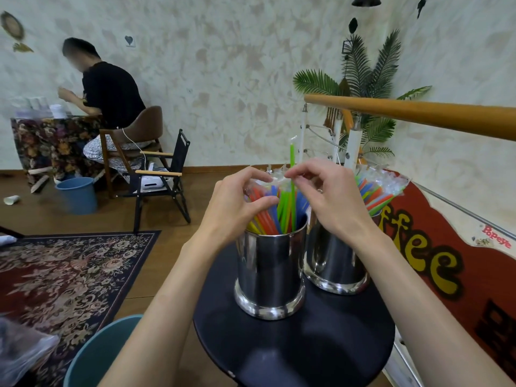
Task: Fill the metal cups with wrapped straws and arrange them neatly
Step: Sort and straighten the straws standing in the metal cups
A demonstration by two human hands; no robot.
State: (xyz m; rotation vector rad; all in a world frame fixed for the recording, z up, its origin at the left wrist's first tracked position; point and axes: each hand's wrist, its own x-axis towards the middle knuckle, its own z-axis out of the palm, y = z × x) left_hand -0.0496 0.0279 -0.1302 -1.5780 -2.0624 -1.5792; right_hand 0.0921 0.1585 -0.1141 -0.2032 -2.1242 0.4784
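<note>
Two shiny metal cups stand on a small round black table [321, 347]. The near cup [270, 272] is packed with coloured wrapped straws [268, 216]. The far cup [333, 261] holds its own bundle of wrapped straws [379, 191], leaning right. My left hand [237, 202] curls over the top of the near cup's straws, fingers and thumb around their wrapper ends. My right hand [326, 196] pinches a green straw [292, 174] that sticks up higher than the others in the near cup.
A teal bin [103, 356] stands at the table's left, beside a patterned rug [69, 275]. A wooden handrail [418, 114] and a red "coffee" sign [435, 261] are on the right. A person sits at a far table; a folding chair [164, 180] and blue bucket [76, 194] stand nearby.
</note>
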